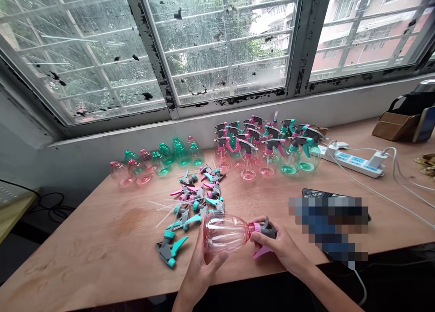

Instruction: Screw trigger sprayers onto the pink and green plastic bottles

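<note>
A clear pink spray bottle (226, 234) lies sideways between my hands above the table's front edge. My left hand (204, 262) is wrapped around its base. At its neck, my right hand (275, 242) grips the pink collar and the grey and pink spray head (268, 229), which sits on the bottle's mouth. Whether the collar is screwed tight I cannot tell. Just left of my left hand lies a loose grey and teal spray head (170, 248). Beyond the bottle is a pile of more spray heads (199, 194), pink and teal, with thin white tubes.
Open pink and green bottles (163, 160) stand at the back left. Several bottles with spray heads (268, 153) crowd the back middle. A white power strip (353, 160) with cables, a phone (309, 193) and a brown box (396, 124) are on the right.
</note>
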The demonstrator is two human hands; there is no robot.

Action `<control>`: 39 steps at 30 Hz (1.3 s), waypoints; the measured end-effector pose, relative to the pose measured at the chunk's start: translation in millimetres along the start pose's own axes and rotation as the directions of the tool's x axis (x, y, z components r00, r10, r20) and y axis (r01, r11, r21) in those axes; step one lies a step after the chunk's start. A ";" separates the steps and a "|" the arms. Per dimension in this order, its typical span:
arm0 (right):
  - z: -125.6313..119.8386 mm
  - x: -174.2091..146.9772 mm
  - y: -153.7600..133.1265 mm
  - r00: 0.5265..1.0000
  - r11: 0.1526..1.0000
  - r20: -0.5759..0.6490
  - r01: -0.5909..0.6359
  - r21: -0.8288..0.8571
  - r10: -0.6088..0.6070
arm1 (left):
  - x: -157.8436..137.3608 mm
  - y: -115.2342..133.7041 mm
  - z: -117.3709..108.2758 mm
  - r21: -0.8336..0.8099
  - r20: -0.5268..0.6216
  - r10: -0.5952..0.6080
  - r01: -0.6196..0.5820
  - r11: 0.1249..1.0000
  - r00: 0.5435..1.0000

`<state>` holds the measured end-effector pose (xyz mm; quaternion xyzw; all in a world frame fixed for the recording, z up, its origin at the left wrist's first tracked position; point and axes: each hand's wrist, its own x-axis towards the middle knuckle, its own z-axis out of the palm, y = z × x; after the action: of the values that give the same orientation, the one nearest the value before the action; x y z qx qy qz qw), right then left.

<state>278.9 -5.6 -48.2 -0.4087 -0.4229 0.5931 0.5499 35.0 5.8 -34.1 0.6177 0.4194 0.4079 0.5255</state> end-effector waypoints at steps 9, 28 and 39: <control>0.3 1.6 3.6 1.000 0.999 -0.014 0.015 0.033 -0.015 | -0.4 0.6 1.1 0.072 -0.007 0.062 -0.062 0.995 0.998; 5.4 -2.6 -5.3 0.999 0.998 -0.033 0.012 -0.054 -0.014 | 1.0 0.3 2.0 -0.001 -0.022 0.006 -0.006 1.000 1.000; 4.7 -1.0 -3.0 0.999 0.997 -0.034 0.026 -0.076 -0.028 | -1.8 -4.6 1.1 0.054 -0.030 0.058 -0.056 0.997 0.998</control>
<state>275.4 -6.8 -43.9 -0.4340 -0.4408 0.5618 0.5492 35.1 4.1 -38.9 0.6367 0.4204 0.4212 0.4903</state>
